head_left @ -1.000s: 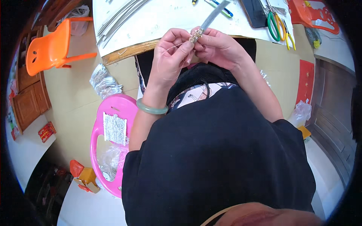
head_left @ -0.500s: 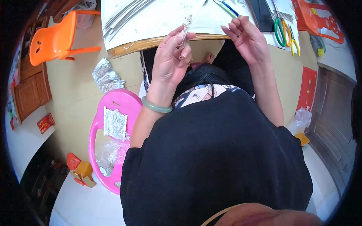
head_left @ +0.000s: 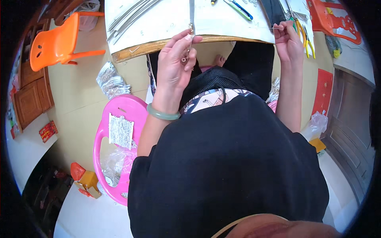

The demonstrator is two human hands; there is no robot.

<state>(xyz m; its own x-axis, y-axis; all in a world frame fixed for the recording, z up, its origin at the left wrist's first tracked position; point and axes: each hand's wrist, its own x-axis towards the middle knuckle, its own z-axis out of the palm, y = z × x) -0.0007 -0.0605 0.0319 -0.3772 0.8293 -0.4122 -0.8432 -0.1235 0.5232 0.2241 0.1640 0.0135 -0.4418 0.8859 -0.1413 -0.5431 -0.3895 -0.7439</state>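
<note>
My left hand point(head_left: 176, 59), with a pale green bangle at its wrist, is closed in a pinch just over the table's front edge. In its fingers is a narrow grey strip point(head_left: 192, 14) that points away from me, with small gold and whitish bead-like bits point(head_left: 191, 27) along it. A little ring-shaped piece hangs below the fingers. Further right, my right hand point(head_left: 289, 44) is raised and pinches a fine, pale thread-like strand point(head_left: 274, 28). Its free end runs left and is too thin to follow.
Bundled grey strips point(head_left: 133, 16) lie on the white-covered table point(head_left: 158, 27). Blue and green pens point(head_left: 241, 10), a black tray point(head_left: 274, 12) and yellow-handled pliers point(head_left: 309, 45) sit at the right. A pink chair point(head_left: 137, 102) holding a wound card stands left, an orange chair point(head_left: 55, 41) beyond.
My right hand has moved right, away from the left, and a fine strand now shows at its fingertips. The left hand has shifted slightly left, its strip more upright.
</note>
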